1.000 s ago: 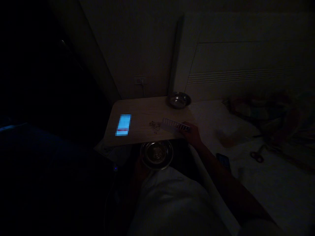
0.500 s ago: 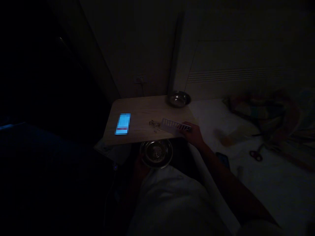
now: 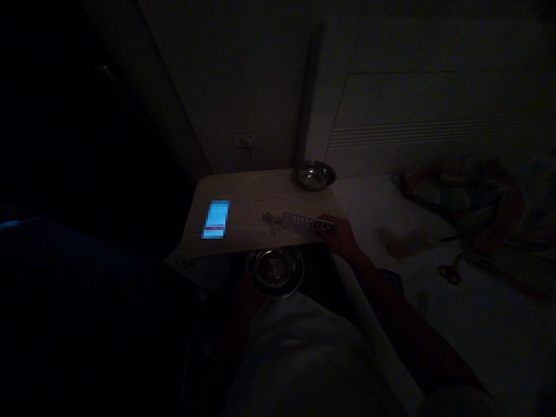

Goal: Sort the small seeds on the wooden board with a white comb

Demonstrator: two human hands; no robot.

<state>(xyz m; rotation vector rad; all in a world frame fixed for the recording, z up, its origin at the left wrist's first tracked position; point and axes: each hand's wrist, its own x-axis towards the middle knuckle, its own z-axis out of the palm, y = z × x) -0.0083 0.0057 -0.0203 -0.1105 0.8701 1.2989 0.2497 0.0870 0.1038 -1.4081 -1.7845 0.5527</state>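
Phone (image 3: 216, 220), left of centre, lit, flat on worktop (image 3: 243, 185). Left hand (image 3: 251, 294), lower centre, holding shiny metal bowl (image 3: 299, 272) by its side, near dark crumbs (image 3: 272, 219). Pale slotted strip (image 3: 299, 220), centre, end-gripped by right hand (image 3: 342, 237), its free end reaching the crumbs. Empty-handed: neither. Second bowl (image 3: 315, 175), rear corner.

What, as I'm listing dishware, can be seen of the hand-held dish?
The dish is round, shiny and metal-looking, with a wide rim around a sunken middle. Small bits, too dim to identify, lie inside. It is roughly level, by the near edge of the table; contact there is unclear. The left hand holds its left side.
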